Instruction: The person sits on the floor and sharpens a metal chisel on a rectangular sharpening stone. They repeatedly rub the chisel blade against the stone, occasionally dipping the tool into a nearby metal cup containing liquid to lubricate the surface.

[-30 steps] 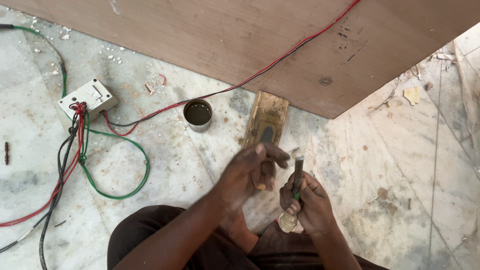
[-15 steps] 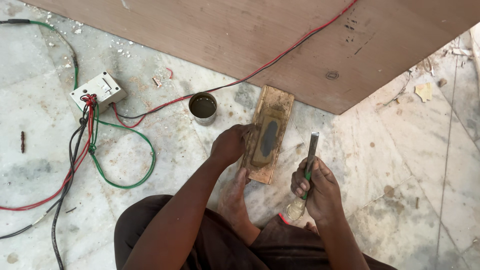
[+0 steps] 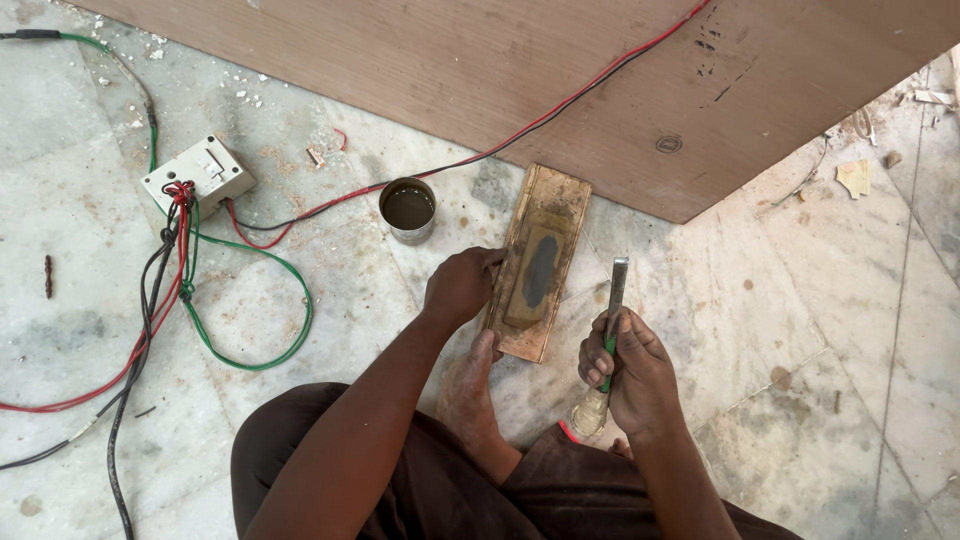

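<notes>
sitting on a pale marble floor [image 3: 760, 300], a person looks straight down at both hands. the left hand [image 3: 462, 285] rests against the left long edge of a wooden block [image 3: 537, 262] with a dark sharpening stone [image 3: 538, 272] set into it, fingers curled onto the wood and pressing on it. the block lies near the middle of the view, its long axis running from about seven o'clock up to one o'clock, its far end touching a big sheet of plywood [image 3: 420, 60] that fills the top of the view. the right hand [image 3: 625, 372] sits at four o'clock from the block, clenched around a chisel [image 3: 608, 335]; its steel blade points up toward twelve o'clock, just beside the block's right edge, and its pale handle end sticks out below the fist. a bare foot [image 3: 470, 385] lies under the block's near end. at ten o'clock from the block stands a small round tin [image 3: 408, 210] of dark liquid. farther out at nine to ten o'clock a white switch box [image 3: 197, 173] sits among red, green and black wires [image 3: 250, 300]. scraps of debris [image 3: 855, 178] lie toward two o'clock.
</notes>
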